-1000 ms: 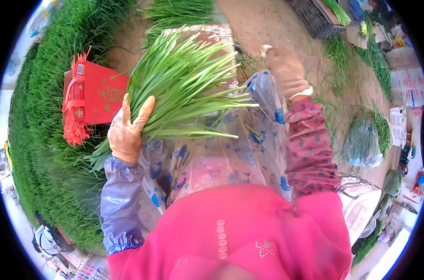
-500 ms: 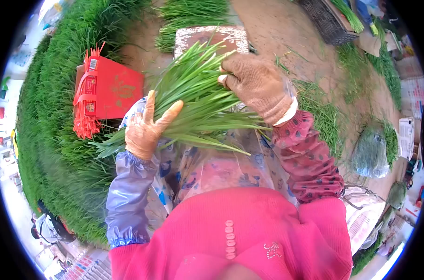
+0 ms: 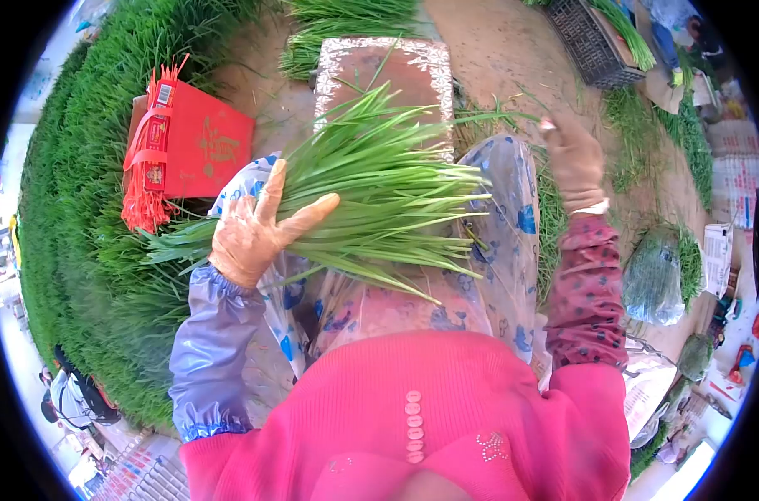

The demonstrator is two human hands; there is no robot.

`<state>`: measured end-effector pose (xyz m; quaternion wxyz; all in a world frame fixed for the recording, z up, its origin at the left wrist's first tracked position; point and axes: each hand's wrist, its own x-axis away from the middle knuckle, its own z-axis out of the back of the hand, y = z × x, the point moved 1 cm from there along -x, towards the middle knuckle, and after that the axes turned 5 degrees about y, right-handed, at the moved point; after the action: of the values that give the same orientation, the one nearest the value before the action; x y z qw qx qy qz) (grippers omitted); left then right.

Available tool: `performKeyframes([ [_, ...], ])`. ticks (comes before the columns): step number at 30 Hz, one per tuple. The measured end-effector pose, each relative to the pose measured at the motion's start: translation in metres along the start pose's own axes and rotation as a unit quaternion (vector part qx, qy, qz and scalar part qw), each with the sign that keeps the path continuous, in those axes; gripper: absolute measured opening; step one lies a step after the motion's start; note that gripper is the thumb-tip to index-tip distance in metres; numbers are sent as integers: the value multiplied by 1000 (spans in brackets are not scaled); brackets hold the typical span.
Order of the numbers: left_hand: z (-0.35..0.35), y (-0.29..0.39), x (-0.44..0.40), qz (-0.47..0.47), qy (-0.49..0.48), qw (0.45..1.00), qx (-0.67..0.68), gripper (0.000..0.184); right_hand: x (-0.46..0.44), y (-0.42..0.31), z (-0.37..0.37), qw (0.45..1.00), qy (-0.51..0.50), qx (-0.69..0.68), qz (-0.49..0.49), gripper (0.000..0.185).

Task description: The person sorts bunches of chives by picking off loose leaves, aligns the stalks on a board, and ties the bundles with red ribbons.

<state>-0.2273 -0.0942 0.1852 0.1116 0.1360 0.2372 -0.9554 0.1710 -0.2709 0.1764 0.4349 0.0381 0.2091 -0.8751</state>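
Observation:
A thick bunch of long green garlic chives (image 3: pixel 379 188) lies across my lap, its cut ends fanned out to the right. My left hand (image 3: pixel 254 221), in a thin orange-tinted glove, supports the bunch near its left end, thumb and forefinger over the leaves. Off to the right, my right hand (image 3: pixel 575 163), in a brown knit glove, is slightly blurred. Its fingertips pinch a thin green chive blade (image 3: pixel 500 115) that trails leftward. Beyond the bunch stands a brown board with a white patterned border (image 3: pixel 383 58), partly covered by the leaves.
A tall bank of chives (image 3: pixel 87 225) runs along the left. On it rests a red box with bundled red ties (image 3: pixel 212 150). More chives (image 3: pixel 346 25) lie at the back. A black crate (image 3: pixel 592 42) and a plastic-wrapped bundle (image 3: pixel 655 275) are on the right.
My right hand has moved away from the bunch to the right, drawing a thin blade with it. My left hand keeps its hold on the bunch, slightly lower.

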Motion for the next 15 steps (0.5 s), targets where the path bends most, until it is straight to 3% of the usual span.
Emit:
performKeyframes([
  [1, 1, -3, 3, 2, 2, 1000, -5, 61, -8, 13, 7, 992, -48, 88, -71, 27],
  [2, 2, -5, 5, 4, 0, 1000, -5, 61, -10, 25, 9, 993, -49, 88, -69, 27],
  [4, 5, -9, 4, -4, -5, 1000, -15, 61, -13, 40, 9, 944, -171, 240, -145, 37],
  [6, 6, -10, 3, -6, -6, 1000, -14, 62, -5, 23, 4, 996, -61, 59, -22, 39],
  [8, 6, -10, 1, -17, -8, 1000, -12, 62, -3, -33, 3, 969, 5, -174, 173, 39],
  [10, 6, -9, -4, -20, 14, 1000, 9, 64, -2, -99, 3, 953, -32, -182, 240, 33],
  [11, 7, -9, -6, -23, 13, 1000, 6, 64, -1, -119, -8, 942, -3, -148, 302, 27],
  [12, 8, -10, -7, -28, 12, 1000, -2, 64, -1, -132, -18, 924, 26, -113, 363, 21],
  [13, 10, -10, -7, -33, 9, 999, -11, 65, -3, -135, -21, 923, 27, -119, 364, 21],
  [15, 14, -11, -6, -31, 4, 999, -23, 66, -4, -144, -29, 887, -19, -128, 443, 12],
])
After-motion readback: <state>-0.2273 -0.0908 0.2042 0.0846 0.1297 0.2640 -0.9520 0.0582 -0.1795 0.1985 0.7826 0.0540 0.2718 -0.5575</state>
